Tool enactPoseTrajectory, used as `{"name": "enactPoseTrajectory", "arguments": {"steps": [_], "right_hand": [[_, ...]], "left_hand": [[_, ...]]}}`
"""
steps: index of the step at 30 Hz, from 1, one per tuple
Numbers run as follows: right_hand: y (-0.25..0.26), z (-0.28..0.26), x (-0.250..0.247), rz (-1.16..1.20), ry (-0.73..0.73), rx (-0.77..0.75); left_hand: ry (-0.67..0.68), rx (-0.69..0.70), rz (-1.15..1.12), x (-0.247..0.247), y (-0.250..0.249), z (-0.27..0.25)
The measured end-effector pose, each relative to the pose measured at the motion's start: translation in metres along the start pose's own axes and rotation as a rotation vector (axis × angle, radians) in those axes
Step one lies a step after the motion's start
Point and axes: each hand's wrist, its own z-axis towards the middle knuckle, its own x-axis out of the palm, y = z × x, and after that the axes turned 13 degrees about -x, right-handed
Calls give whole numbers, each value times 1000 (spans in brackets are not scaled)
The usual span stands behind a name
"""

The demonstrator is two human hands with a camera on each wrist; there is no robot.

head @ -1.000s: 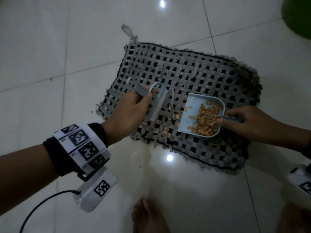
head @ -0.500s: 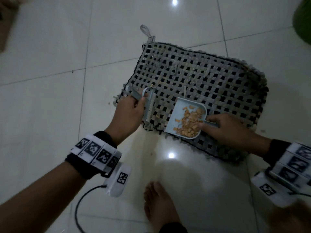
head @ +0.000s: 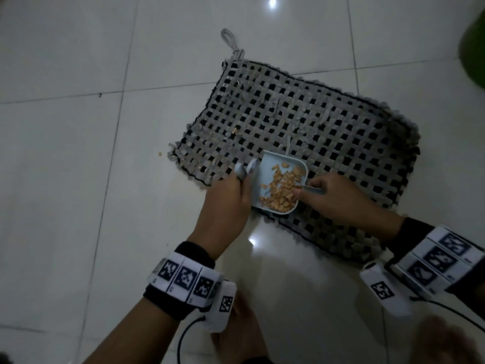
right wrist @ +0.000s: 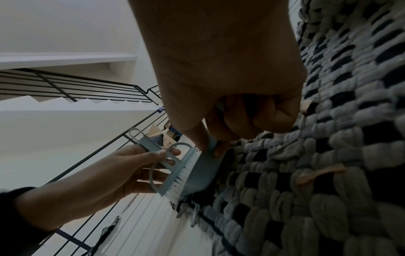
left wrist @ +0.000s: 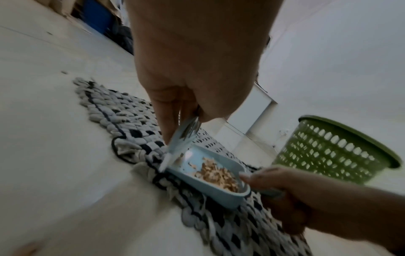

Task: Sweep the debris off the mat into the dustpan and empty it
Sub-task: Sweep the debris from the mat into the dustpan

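Note:
A grey-and-black woven mat [head: 301, 119] lies on the white tiled floor. On its near edge sits a light blue dustpan [head: 265, 179], full of orange-brown debris [head: 280, 187]. My right hand [head: 338, 198] grips the dustpan's handle [head: 313, 190]. My left hand [head: 228, 203] grips a small light blue brush [right wrist: 173, 171], whose white bristles [right wrist: 184, 176] press against the dustpan's open lip. In the left wrist view the brush [left wrist: 181, 140] meets the dustpan [left wrist: 210, 176] at the mat's edge. A few scraps [head: 234, 131] still lie on the mat, and one crumb [head: 159, 153] lies on the floor beside it.
A green perforated basket [left wrist: 335, 152] stands beyond the mat to the right, with its edge [head: 475, 40] at the top right of the head view. My bare foot [head: 241, 334] rests on the tiles below the hands. A staircase with a black railing [right wrist: 76, 90] rises behind.
The left hand has swept the brush rightwards across the mat until its bristles reach the dustpan's lip. The loose debris that lay between them is now in the pan. The camera has shifted.

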Motion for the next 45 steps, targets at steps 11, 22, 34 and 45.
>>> {"name": "enactPoseTrajectory", "arguments": {"steps": [11,22,34,45], "right_hand": [[-9,1,-3,12,18,-13],[-24,-8,-7,-19,36,10],[-13,-3,-9,228,-85,17],[9,54,35,244,-77,-4]], "left_hand": [[-143,-3,61,-4,7,32],[-41,101,12,23,-16,7],[-180,11,-135,-20,-14,40],[-268,-128,-38,-21,12,101]]}}
